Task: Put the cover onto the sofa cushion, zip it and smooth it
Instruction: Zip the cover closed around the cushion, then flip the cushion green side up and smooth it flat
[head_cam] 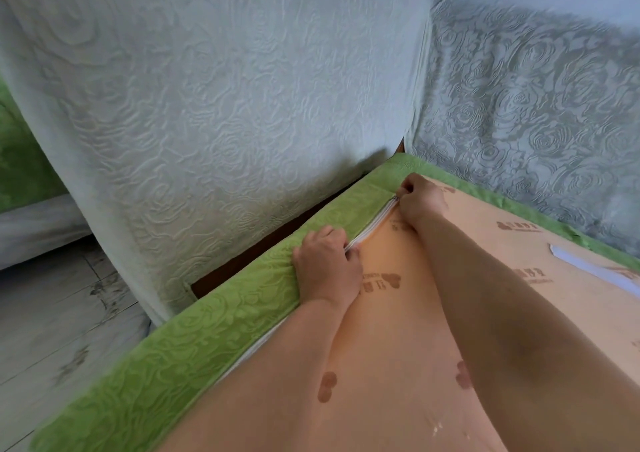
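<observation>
Left hand: your left hand (327, 268) curls over the green cover's (207, 327) edge, fingers gripping it beside the white zipper (370, 226).
Right hand: your right hand (420, 198), arm outstretched, pinches the zipper pull near the far corner.
Cover: holds one sofa cushion, lying before the pale backrest (207, 105).
Count: two hands, one zipper.

Cover (207, 330): green rose-embossed side band, peach panel with brown prints facing up. It lies flat, filled out by the cushion hidden inside. White zip (370, 224) runs along the band-panel seam, slider (394, 198) near far corner.
</observation>
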